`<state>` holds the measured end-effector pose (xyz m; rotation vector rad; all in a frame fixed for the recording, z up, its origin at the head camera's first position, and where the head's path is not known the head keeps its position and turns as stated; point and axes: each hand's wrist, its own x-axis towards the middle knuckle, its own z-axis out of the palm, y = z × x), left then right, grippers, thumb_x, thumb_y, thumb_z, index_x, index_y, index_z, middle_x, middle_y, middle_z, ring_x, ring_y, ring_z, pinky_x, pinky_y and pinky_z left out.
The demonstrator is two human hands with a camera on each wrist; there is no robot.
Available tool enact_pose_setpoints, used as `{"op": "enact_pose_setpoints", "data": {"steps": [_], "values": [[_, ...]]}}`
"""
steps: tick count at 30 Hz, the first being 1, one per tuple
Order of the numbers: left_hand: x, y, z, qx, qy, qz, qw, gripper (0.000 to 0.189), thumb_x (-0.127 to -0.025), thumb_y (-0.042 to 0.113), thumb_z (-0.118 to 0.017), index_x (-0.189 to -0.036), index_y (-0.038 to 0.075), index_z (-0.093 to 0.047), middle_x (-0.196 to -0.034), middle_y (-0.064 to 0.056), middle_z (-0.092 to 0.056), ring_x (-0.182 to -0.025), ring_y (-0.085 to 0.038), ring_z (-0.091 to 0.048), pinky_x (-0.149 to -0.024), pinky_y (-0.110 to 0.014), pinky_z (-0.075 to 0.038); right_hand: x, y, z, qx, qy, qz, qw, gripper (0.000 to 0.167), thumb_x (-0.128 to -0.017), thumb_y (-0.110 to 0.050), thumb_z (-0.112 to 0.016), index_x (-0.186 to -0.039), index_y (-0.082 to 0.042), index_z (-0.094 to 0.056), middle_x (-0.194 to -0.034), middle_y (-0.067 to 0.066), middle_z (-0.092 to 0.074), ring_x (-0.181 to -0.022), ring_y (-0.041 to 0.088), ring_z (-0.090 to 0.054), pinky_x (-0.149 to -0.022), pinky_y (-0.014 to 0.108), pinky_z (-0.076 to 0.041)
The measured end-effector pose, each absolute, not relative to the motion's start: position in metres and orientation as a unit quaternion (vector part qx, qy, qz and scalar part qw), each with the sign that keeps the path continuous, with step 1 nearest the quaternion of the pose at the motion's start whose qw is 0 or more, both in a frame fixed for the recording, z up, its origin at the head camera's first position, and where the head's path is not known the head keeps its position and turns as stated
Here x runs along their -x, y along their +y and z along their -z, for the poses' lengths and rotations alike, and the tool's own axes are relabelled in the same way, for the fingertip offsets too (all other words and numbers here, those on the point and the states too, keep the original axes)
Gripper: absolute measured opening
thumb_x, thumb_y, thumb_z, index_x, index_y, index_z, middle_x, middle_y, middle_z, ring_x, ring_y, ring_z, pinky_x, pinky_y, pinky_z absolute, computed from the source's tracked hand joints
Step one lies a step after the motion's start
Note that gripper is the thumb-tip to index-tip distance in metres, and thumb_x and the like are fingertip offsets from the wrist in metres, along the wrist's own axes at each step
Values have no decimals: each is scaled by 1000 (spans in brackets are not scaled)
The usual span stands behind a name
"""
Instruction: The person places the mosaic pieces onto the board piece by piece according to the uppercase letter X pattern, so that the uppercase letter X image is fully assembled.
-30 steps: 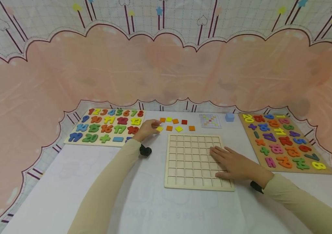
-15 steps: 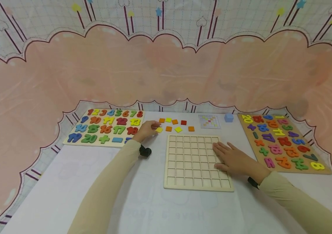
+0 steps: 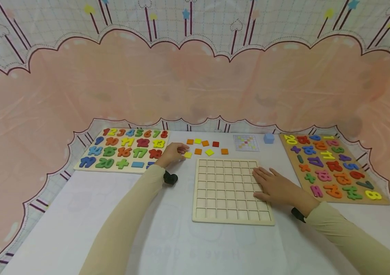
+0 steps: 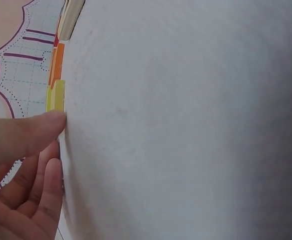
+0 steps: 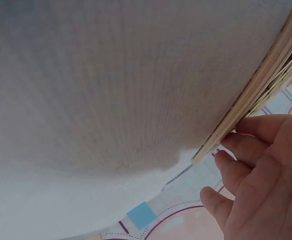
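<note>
Thin coloured square tiles lie in two loose rows behind a pale wooden grid board point(image 3: 228, 191). My left hand point(image 3: 172, 154) is at the left end of the front row, where its thumb and fingertips hold a yellow tile point(image 3: 188, 155) at the tabletop. The left wrist view shows the thumb point(image 4: 45, 127) over the near end of the yellow tile point(image 4: 55, 95), with the index finger hidden behind it. My right hand point(image 3: 279, 187) rests with spread fingers on the board's right edge. From the right wrist, the fingertips point(image 5: 243, 145) touch the board's side point(image 5: 251, 97).
A number puzzle board point(image 3: 112, 168) is at the left, another point(image 3: 349, 196) at the right. Behind the grid board lie a pattern card point(image 3: 246, 143), a blue cube point(image 3: 268, 138), a red tile point(image 3: 216, 144) and orange tiles point(image 3: 198, 151). A patterned cloth point(image 3: 198, 88) rises behind.
The yellow tile at my left fingertips has shifted slightly nearer to me. My right hand has slid from the board's right-hand squares out towards its right edge.
</note>
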<state>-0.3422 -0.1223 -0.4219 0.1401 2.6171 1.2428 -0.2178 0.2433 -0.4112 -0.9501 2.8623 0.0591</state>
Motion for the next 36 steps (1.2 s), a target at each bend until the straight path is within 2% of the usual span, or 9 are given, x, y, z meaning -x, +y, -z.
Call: {"op": "enact_pose_setpoints", "data": {"steps": [15,24,36], "values": [[336,-121,418,-22,915,-385,120,34,-81,4,-71,-115,7,-66,-113,-10,-62,-99,-22,-52,-95,-31,-46,219,244,414,318,946,-16,67,74,-94,-48,-46,-143,6,-31,-150,23,-30,-139,39,-27,-112,57,-22],[337,-119,414,-16,921,-368,124,31,-81,6,-71,-112,7,-69,-104,-9,-60,-95,-21,-50,-88,-29,-45,218,243,412,319,945,-14,70,74,-95,-47,-46,-143,7,-30,-150,24,-29,-139,40,-27,-111,57,-22],[335,-118,412,-7,919,-376,117,27,-84,10,-70,-110,6,-68,-105,-10,-61,-94,-22,-52,-88,-29,-47,217,242,410,321,945,-9,67,74,-94,-46,-48,-142,8,-31,-150,24,-30,-139,40,-28,-112,55,-23]]}}
